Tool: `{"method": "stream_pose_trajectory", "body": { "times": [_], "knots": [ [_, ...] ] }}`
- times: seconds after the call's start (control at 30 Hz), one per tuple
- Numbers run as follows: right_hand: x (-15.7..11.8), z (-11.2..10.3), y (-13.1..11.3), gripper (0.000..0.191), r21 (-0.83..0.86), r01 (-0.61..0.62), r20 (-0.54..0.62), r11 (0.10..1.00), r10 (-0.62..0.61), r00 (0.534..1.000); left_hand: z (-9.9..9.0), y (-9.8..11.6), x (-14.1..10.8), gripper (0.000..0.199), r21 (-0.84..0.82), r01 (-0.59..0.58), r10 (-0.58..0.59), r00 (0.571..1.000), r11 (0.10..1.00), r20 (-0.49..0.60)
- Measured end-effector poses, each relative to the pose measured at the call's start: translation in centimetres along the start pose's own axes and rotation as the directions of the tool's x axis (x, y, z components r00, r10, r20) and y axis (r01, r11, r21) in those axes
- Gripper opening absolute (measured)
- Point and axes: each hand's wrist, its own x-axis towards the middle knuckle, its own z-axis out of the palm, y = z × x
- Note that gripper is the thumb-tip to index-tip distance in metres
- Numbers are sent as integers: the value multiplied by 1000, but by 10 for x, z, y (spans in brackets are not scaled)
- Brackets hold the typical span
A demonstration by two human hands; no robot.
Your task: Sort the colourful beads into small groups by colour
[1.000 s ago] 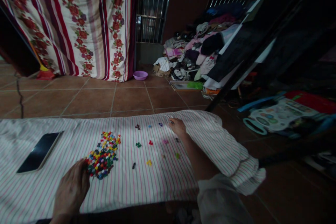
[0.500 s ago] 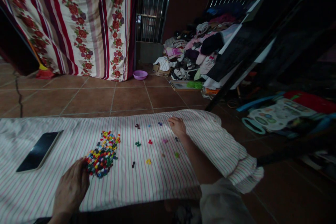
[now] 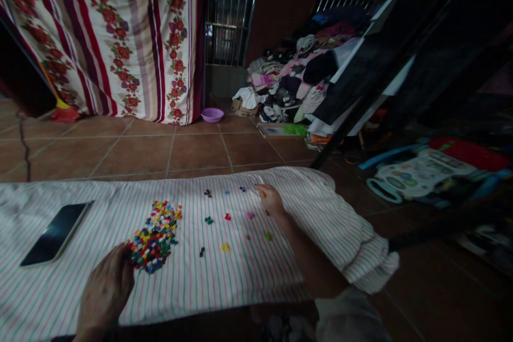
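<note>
Many small coloured beads lie in a pile point(image 3: 154, 240) on a striped cloth point(image 3: 176, 288). My left hand point(image 3: 106, 283) rests on the cloth at the pile's left edge, its fingers together; whether they hold a bead is hidden. Small single-colour groups sit to the right of the pile, among them green beads point(image 3: 209, 220), red beads point(image 3: 227, 217), yellow beads point(image 3: 225, 247) and lime beads point(image 3: 268, 235). Beside the dark blue beads point(image 3: 242, 189), my right hand point(image 3: 269, 197) is low over the cloth with fingers closed; something tiny and dark shows at the fingertips.
A phone point(image 3: 56, 234) lies on the cloth at the left. Beyond the cloth, a purple basin point(image 3: 212, 115) stands on the tiled floor near a floral curtain point(image 3: 136, 37). Piled clothes point(image 3: 304, 75) are farther back, and a baby walker point(image 3: 420, 173) is at the right.
My right hand has shifted slightly down and nearer, and a tiny dark piece now shows at its fingertips. The whole view has moved a little. My left hand stays by the pile.
</note>
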Motion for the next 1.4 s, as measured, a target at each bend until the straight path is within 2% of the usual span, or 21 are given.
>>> {"method": "stream_pose_trajectory", "body": {
  "times": [0.07, 0.2, 0.4, 0.57, 0.67, 0.83, 1.07, 1.17, 1.27, 1.33, 1.4],
  "knots": [
    [6, -4, 14, 42, -48, -67, -16, 997, 66, 998, 4, -6, -3, 33, -3, 4, -4, 1000, 1000, 11],
    [15, -9, 43, 40, -151, -125, 66, 981, 136, 989, 9, -15, -9, 37, 1, -26, 26, 999, 1000, 39],
    [12, -9, 72, 48, -184, -35, 167, 982, 66, 984, 0, -4, -4, 38, -19, -13, 13, 1000, 1000, 10],
    [16, -15, 91, 46, -163, -91, 185, 982, 121, 975, -4, -3, 0, 38, -47, -13, 15, 999, 999, 42],
    [19, -15, 100, 44, -152, -88, 169, 985, 113, 979, -4, -4, 0, 38, -38, -26, 27, 998, 999, 51],
    [20, -16, 99, 43, -197, -71, 159, 978, 103, 982, -6, -2, 2, 37, -6, -63, 63, 998, 998, 26],
    [22, -27, 75, 40, -239, -22, 110, 971, 49, 993, -2, -4, -1, 36, 25, -79, 79, 997, 997, -7],
    [17, -26, 65, 39, -214, 15, 131, 977, 13, 991, 0, -5, -3, 38, 4, -58, 58, 998, 998, -2],
    [10, -24, 67, 35, -174, 9, 137, 985, 15, 991, 2, -6, -4, 38, -17, -39, 39, 999, 999, 8],
    [8, -23, 72, 35, -143, -28, 89, 989, 41, 995, 4, -6, -5, 38, -21, -18, 18, 1000, 1000, 17],
    [10, -22, 78, 34, -115, -87, -27, 990, 84, 996, 4, -6, -5, 38, -22, -15, 16, 1000, 1000, 16]
  ]
}}
